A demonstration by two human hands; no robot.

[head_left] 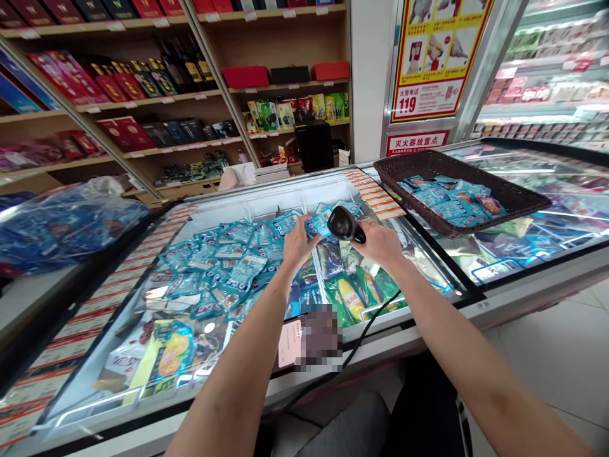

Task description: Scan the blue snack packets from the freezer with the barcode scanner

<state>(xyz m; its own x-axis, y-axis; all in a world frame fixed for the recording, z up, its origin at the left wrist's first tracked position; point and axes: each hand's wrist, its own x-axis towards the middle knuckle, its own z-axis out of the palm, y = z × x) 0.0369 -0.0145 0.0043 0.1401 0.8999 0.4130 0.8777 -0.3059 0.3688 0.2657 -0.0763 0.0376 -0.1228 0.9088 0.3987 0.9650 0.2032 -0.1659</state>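
Observation:
My left hand (pixel 299 244) pinches a small blue packet (pixel 318 225) above a heap of several like blue packets (pixel 223 266) spread on the glass lid of a chest freezer (pixel 266 203). My right hand (pixel 380 243) grips a black handheld barcode scanner (pixel 345 223), its head pointing at the held packet. The scanner's black cable (pixel 361 330) runs down over the freezer's front edge. Both forearms reach forward from the bottom of the view.
A dark woven basket (pixel 518 197) holding more blue packets sits on the freezer lid to the right. A clear bag of blue packets (pixel 66 222) lies at left. Shelves of boxed goods (pixel 143 82) stand behind. A pink card (pixel 289 343) lies near the front edge.

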